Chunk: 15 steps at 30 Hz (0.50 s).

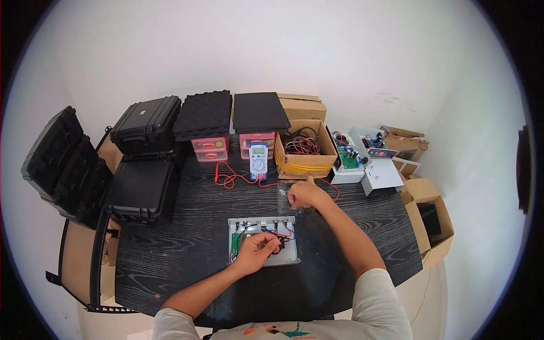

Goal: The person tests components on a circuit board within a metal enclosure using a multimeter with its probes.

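Observation:
A shallow grey metal enclosure (289, 258) with a green circuit board (235, 245), red and blue wires lies in front of me. My left hand (256, 253) is over its middle, with thumb and fingers pinched together beside a small black part (280, 245). Whether the fingers grip that part cannot be made out. Farther off, my right hand (305, 194) reaches to a clear plastic tray (282, 207). Its fingers are curled down into the tray, and what they hold, if anything, is hidden.
A multimeter (259, 162) with red leads (226, 180) stands behind the tray. A cardboard box of cables (306, 164), pink drawers (211, 149) and opened electronic units (348, 158) line the back. Black cases (141, 190) are stacked left; an open carton (429, 221) is at right.

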Tool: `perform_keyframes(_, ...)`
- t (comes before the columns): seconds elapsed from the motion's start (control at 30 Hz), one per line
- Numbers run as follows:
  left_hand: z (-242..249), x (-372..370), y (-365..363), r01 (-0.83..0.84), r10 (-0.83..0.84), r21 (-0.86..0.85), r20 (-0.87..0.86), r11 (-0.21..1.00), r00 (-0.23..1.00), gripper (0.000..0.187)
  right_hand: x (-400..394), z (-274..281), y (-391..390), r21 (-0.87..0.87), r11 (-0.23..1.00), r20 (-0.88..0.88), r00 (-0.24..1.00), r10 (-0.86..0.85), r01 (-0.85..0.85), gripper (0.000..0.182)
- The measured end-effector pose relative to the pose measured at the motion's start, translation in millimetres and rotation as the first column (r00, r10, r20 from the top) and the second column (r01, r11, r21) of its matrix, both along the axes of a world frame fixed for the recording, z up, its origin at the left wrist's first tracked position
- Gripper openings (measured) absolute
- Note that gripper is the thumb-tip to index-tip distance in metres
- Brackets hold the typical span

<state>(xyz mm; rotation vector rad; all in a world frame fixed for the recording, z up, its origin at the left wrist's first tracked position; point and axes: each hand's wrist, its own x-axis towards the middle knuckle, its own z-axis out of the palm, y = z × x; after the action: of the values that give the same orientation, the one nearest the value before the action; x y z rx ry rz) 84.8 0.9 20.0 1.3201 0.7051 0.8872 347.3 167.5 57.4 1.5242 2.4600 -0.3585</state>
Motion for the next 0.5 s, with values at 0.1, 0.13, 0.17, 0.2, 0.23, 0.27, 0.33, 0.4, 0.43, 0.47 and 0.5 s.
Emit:
perform_keyframes(0.1, 0, 0, 1, -0.003, 0.003, -0.007, 0.012, 1.000, 1.000, 0.020, 10, 4, -6, 0.063, 0.995, -0.303, 0.951, -0.060, 0.083, 0.018)
perform_keyframes(0.13, -2, 0, 1, -0.008, 0.009, -0.010, 0.023, 1.000, 1.000, 0.020, 13, 4, -9, 0.018, 0.992, -0.486, 0.868, -0.101, 0.125, 0.016)
perform_keyframes(0.17, -3, 0, 1, -0.013, 0.013, -0.014, 0.034, 1.000, 0.999, 0.021, 16, 3, -14, -0.037, 0.987, -0.646, 0.749, -0.143, 0.157, 0.015)
perform_keyframes(0.2, -3, 0, 1, -0.027, 0.028, -0.030, 0.045, 0.999, 0.999, 0.020, 15, 5, -22, -0.097, 0.979, -0.779, 0.600, -0.185, 0.177, 0.014)
perform_keyframes(0.23, -2, 0, 1, -0.040, 0.042, -0.048, 0.055, 0.998, 0.998, 0.020, 12, 5, -32, -0.191, 0.973, -0.847, 0.479, -0.230, 0.129, 0.013)
perform_keyframes(0.27, -2, 1, 1, -0.051, 0.055, -0.067, 0.065, 0.996, 0.996, 0.020, 5, 13, -50, -0.277, 0.959, -0.893, 0.350, -0.283, 0.069, 0.011)
perform_keyframes(0.33, -1, 2, 1, -0.065, 0.072, -0.083, 0.084, 0.994, 0.994, 0.018, -4, 31, -86, -0.351, 0.936, -0.900, 0.283, -0.331, -0.020, 0.012)
perform_keyframes(0.4, -2, 3, 1, -0.075, 0.083, -0.089, 0.090, 0.993, 0.992, 0.016, -11, 22, -112, -0.444, 0.890, -0.889, 0.171, -0.424, -0.103, 0.011)
perform_keyframes(0.43, -4, 3, 1, -0.078, 0.086, -0.087, 0.087, 0.993, 0.993, 0.014, -14, 17, -123, -0.495, 0.854, -0.869, 0.124, -0.480, -0.162, 0.011)
perform_keyframes(0.47, -5, 4, 2, -0.081, 0.088, -0.085, 0.083, 0.993, 0.993, 0.013, -16, 10, -131, -0.508, 0.845, -0.861, 0.108, -0.496, -0.169, 0.011)
perform_keyframes(0.5, -3, 3, 1, -0.079, 0.083, -0.069, 0.061, 0.995, 0.995, 0.012, -18, 4, -139, -0.521, 0.835, -0.853, 0.090, -0.513, -0.176, 0.011)
